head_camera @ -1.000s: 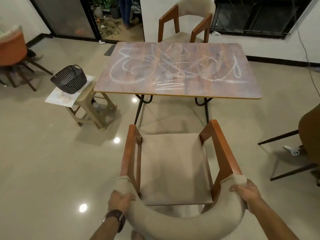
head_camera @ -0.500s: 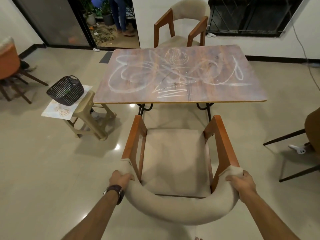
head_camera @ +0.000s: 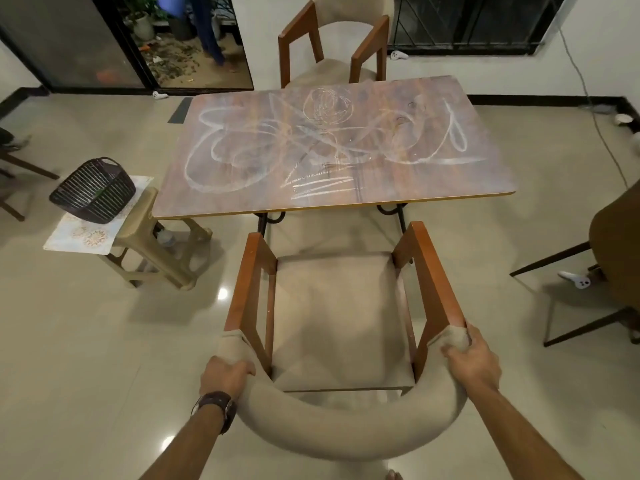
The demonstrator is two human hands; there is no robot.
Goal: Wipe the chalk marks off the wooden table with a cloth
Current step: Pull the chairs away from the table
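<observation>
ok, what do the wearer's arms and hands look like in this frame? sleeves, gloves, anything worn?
Both forearms are bare, with no sleeves in view. No gloves on either hand. The left hand has a dark wristwatch with a dark strap at the wrist. The right hand and its wrist carry nothing visible; no rings can be made out.

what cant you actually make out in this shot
- Cloth: none shows in the head view; the dark basket on the stool might hold one, but its slatted wall hides the contents.
- Left hand and right hand: fingers wrap behind the near chair's padded back.
- Table legs: mostly hidden under the top.
- Doorway figure: cut off by the top edge.
</observation>
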